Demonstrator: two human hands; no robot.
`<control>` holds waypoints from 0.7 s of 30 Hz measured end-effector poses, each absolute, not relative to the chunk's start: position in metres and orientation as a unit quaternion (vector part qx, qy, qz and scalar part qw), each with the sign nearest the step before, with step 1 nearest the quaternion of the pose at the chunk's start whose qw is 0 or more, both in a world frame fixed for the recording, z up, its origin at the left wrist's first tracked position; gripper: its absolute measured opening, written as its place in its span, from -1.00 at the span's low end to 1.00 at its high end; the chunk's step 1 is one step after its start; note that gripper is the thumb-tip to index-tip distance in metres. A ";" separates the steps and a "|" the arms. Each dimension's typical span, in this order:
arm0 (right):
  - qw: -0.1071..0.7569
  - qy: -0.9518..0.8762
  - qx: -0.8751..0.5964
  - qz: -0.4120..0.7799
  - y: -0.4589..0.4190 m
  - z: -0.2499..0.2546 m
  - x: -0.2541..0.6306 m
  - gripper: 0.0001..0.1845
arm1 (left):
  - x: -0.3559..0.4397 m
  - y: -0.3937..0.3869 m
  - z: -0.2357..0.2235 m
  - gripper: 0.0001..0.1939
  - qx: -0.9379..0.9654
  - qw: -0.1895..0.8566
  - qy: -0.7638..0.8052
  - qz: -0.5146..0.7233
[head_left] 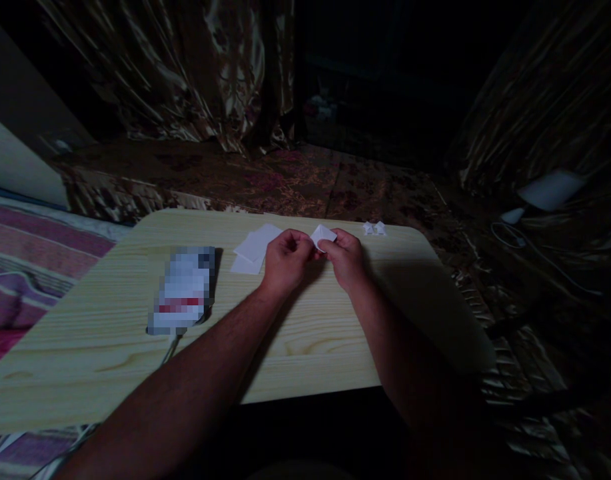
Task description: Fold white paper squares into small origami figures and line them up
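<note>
Between my two hands is a small piece of folded white paper [323,233], its pointed top facing away from me. My left hand [286,261] pinches its left side, fingers curled in. With the thumb lying across the front, my right hand [346,257] grips the right side. The fingers behind the paper are mostly hidden. Loose sheets of white paper [258,245] lie overlapping just left of my left hand. Two small folded white paper pieces [374,228] stand side by side at the table's far edge, right of my right hand.
The pale wooden table [315,340] spans the space before me. On its left lies a blurred-out phone-like object [182,290] with a cable [171,348]. A striped bedcover [25,260] is at left, curtains [210,67] behind, and a white lamp-like object [550,191] at right.
</note>
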State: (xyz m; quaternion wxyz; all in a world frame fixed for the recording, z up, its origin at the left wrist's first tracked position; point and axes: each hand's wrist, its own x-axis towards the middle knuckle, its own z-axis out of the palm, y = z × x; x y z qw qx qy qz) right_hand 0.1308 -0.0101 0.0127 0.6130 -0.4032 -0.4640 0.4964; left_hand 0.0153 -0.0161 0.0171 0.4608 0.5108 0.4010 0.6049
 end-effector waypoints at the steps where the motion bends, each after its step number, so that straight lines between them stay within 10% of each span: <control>1: 0.612 -0.464 -0.405 0.495 -0.010 0.013 0.131 -0.86 | 0.015 -0.016 0.017 -0.89 0.513 0.459 0.402 0.604; 21: 0.635 -0.435 -0.400 0.497 -0.010 0.009 0.123 -0.86 | 0.018 -0.017 0.015 -0.88 0.513 0.448 0.407 0.609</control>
